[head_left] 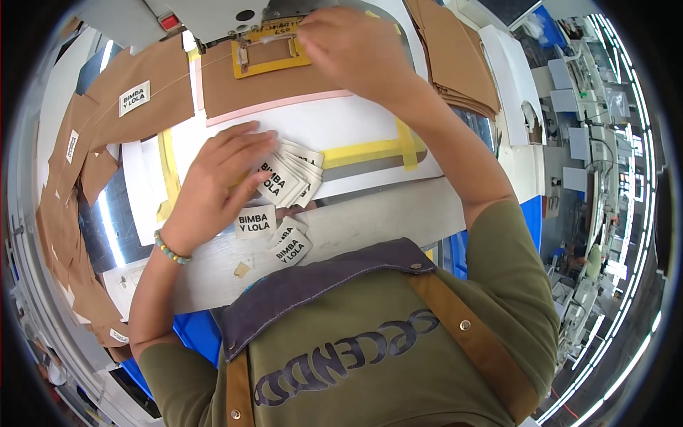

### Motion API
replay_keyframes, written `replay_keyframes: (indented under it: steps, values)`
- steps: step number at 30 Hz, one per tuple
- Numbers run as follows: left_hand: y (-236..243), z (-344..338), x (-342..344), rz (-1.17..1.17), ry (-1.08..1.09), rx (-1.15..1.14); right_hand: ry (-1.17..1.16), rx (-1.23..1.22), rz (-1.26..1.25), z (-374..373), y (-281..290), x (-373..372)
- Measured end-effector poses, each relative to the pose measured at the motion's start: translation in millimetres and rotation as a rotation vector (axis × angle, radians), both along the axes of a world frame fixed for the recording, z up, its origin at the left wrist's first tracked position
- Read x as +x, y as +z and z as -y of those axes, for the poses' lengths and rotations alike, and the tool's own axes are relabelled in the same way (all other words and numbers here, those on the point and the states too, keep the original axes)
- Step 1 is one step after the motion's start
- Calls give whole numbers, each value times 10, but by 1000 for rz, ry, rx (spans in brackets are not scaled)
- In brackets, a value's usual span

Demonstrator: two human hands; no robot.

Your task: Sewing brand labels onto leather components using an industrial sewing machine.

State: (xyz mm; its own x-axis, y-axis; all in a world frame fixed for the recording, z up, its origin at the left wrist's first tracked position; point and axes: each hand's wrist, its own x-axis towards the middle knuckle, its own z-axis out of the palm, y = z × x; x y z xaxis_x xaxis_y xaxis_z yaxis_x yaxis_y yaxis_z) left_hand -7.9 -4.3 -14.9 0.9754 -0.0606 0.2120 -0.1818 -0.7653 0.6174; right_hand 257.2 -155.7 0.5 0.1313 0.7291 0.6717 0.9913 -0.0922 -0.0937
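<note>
My left hand point(228, 174) lies at a fanned stack of white fabric labels point(281, 183) with black print. Its fingers are stretched out and apart, and the thumb touches the top label. Closer to me, a few loose labels point(256, 222) lie on the metal table edge. My right hand point(356, 53) is at the sewing machine, by the right end of a yellow rectangular frame point(270, 70). Its fingers are bent and pressed together; what they grip, if anything, is hidden. Under the frame lies a brown fabric panel point(284, 96) with a pink strip along its near edge.
Brown panels with sewn labels point(134, 98) trail off the left side of the table. A pile of brown panels point(455, 57) sits at the far right. Yellow tape point(363, 151) marks the white work sheet point(320, 117). The machine head point(206, 18) stands at the back.
</note>
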Motion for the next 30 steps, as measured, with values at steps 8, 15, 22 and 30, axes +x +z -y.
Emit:
replay_keyframes:
  steps: [8, 15, 22, 30]
  values:
    - [32, -134, 243, 94, 55, 183, 11, -266, 210, -235, -337, -83]
    - [-104, -289, 529, 129, 123, 352, 126, -293, 35, 37, -251, -19]
    - [-273, -436, 710, 123, 168, 580, 133, -446, -176, 204, -278, 26]
    - [-245, -417, 715, 92, 168, 545, 160, -374, -79, 167, -275, 112]
